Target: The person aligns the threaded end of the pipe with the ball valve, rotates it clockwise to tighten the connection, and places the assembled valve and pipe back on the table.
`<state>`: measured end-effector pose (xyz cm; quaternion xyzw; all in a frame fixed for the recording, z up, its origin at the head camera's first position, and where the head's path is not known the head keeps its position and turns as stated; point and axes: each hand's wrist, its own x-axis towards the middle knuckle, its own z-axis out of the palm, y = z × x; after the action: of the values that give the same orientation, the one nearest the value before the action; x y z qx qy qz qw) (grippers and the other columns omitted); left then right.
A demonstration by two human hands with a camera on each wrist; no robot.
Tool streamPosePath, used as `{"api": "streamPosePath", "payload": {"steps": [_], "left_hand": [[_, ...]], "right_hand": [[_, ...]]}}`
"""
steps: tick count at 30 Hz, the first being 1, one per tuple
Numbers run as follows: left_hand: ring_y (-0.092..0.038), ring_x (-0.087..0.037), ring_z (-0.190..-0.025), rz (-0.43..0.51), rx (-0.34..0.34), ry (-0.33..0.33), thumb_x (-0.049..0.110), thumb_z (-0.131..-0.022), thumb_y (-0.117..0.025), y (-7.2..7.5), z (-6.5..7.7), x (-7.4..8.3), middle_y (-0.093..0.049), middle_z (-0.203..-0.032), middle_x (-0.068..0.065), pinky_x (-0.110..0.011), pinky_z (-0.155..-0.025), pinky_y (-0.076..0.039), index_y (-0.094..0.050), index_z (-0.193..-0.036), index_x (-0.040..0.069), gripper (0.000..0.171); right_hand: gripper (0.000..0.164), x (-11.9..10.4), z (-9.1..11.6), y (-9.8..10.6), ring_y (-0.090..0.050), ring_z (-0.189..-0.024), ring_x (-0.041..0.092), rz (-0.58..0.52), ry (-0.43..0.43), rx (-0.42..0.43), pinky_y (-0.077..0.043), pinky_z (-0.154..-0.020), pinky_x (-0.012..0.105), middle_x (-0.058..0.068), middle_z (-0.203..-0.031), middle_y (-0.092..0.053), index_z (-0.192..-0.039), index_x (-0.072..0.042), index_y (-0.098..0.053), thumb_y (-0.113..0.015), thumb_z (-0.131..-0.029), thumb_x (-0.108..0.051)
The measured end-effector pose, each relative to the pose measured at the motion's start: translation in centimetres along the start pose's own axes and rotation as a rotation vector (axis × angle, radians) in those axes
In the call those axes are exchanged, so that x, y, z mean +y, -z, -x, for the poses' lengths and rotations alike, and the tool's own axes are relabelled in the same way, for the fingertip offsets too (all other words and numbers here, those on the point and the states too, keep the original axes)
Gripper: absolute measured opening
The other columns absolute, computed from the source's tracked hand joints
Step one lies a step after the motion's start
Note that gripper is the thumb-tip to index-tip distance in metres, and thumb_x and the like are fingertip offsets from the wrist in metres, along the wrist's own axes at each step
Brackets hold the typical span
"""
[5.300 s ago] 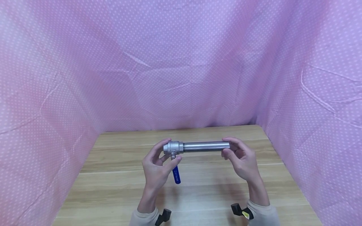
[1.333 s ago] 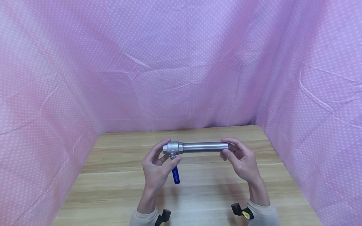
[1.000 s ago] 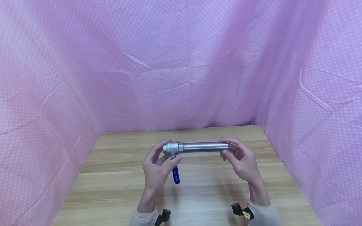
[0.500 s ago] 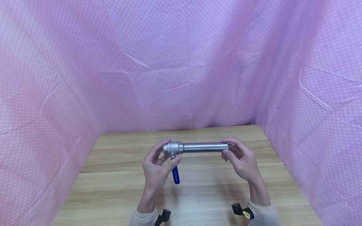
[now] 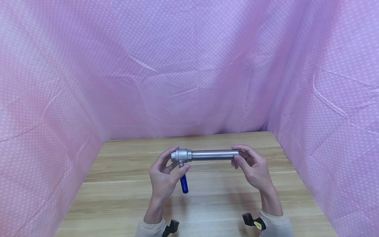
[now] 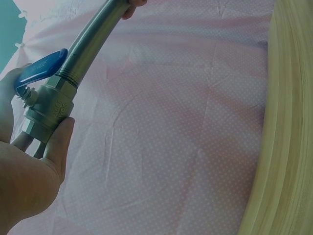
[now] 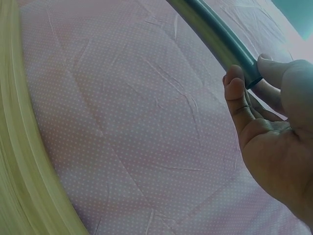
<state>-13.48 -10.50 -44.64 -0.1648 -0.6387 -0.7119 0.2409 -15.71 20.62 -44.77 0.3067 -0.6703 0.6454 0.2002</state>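
Observation:
Held level above the table is a silvery ball valve [image 5: 182,154] with a steel pipe [image 5: 213,154] joined to its right end. The valve's blue lever handle [image 5: 184,184] points toward the person. My left hand [image 5: 164,180] grips the valve body, fingers behind and thumb by the handle stem. In the left wrist view, a short band of thread [image 6: 67,76] shows where the pipe enters the valve's hex end. My right hand [image 5: 255,169] pinches the pipe's free right end between thumb and fingers. The right wrist view shows fingertips on both sides of the pipe's end [image 7: 252,78].
Below the hands lies a light wood-grain table [image 5: 124,194]. Pink dotted cloth [image 5: 189,82] hangs at the back and along both sides. A black wrist mount [image 5: 171,227] sits at the left cuff and another black mount [image 5: 253,221] at the right.
Since the oldest frame, the pipe's right end has shifted slightly left toward the valve. My right fingers have moved a little on the pipe; my left hand and the valve look nearly still.

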Motion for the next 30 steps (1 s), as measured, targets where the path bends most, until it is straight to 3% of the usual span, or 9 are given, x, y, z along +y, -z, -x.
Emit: {"api": "streamPosePath", "payload": {"steps": [5, 9, 12, 16, 18, 26, 30], "left_hand": [[-0.076, -0.015, -0.126, -0.004, 0.005, 0.003, -0.020, -0.077, -0.090, -0.05, -0.02, -0.07, -0.075, -0.140, -0.008, -0.038, -0.103, -0.073, -0.071, -0.140, -0.005, 0.068], [-0.076, -0.015, -0.126, -0.007, 0.009, 0.007, -0.020, -0.076, -0.091, -0.07, -0.05, 0.01, -0.076, -0.140, -0.002, -0.039, -0.104, -0.072, -0.072, -0.140, -0.004, 0.069], [-0.076, -0.015, -0.127, -0.011, 0.011, 0.014, -0.019, -0.076, -0.091, -0.07, -0.03, 0.06, -0.075, -0.140, -0.008, -0.040, -0.105, -0.072, -0.072, -0.140, -0.003, 0.068], [-0.075, -0.015, -0.128, -0.005, 0.010, 0.014, -0.019, -0.076, -0.091, -0.07, -0.01, 0.04, -0.070, -0.142, -0.029, -0.040, -0.106, -0.071, -0.072, -0.140, -0.004, 0.068], [-0.075, -0.015, -0.128, -0.004, 0.008, 0.011, -0.020, -0.076, -0.091, -0.09, -0.01, 0.00, -0.069, -0.142, -0.033, -0.039, -0.106, -0.071, -0.072, -0.140, -0.004, 0.069], [-0.076, -0.016, -0.127, -0.001, 0.000, 0.004, -0.020, -0.077, -0.090, -0.05, -0.02, -0.21, -0.076, -0.140, -0.003, -0.038, -0.103, -0.073, -0.071, -0.140, -0.006, 0.068], [-0.076, -0.016, -0.128, 0.002, -0.005, 0.003, -0.021, -0.077, -0.090, -0.06, 0.03, -0.18, -0.075, -0.140, -0.004, -0.038, -0.104, -0.073, -0.071, -0.140, -0.007, 0.067]], "right_hand": [[0.040, 0.06, -0.06, -0.03, -0.077, -0.091, 0.008, -0.078, 0.002, -0.022, -0.065, -0.067, 0.019, 0.001, -0.127, -0.079, -0.133, 0.023, -0.061, -0.060, -0.094, 0.033], [0.043, 0.25, -0.12, -0.07, -0.077, -0.095, 0.008, -0.107, 0.026, -0.035, -0.066, -0.069, 0.019, 0.005, -0.131, -0.076, -0.133, 0.024, -0.060, -0.060, -0.091, 0.035], [0.044, 0.41, -0.16, -0.08, -0.076, -0.093, 0.010, -0.099, 0.044, -0.036, -0.065, -0.067, 0.020, 0.005, -0.129, -0.076, -0.132, 0.023, -0.061, -0.060, -0.091, 0.036], [0.042, 0.45, -0.14, -0.05, -0.074, -0.086, 0.011, -0.066, 0.046, -0.028, -0.061, -0.062, 0.023, 0.006, -0.123, -0.077, -0.132, 0.022, -0.062, -0.060, -0.091, 0.035], [0.042, 0.39, -0.09, -0.01, -0.072, -0.083, 0.012, -0.043, 0.038, -0.022, -0.059, -0.060, 0.025, 0.007, -0.116, -0.076, -0.132, 0.021, -0.063, -0.061, -0.092, 0.034], [0.036, 0.09, 0.03, 0.06, -0.069, -0.077, 0.012, 0.037, 0.005, -0.001, -0.057, -0.059, 0.024, 0.009, -0.089, -0.072, -0.130, 0.020, -0.065, -0.061, -0.095, 0.030], [0.032, -0.10, 0.02, 0.06, -0.069, -0.076, 0.010, 0.081, -0.021, 0.010, -0.058, -0.059, 0.021, 0.012, -0.086, -0.072, -0.129, 0.018, -0.066, -0.060, -0.099, 0.027]]}}
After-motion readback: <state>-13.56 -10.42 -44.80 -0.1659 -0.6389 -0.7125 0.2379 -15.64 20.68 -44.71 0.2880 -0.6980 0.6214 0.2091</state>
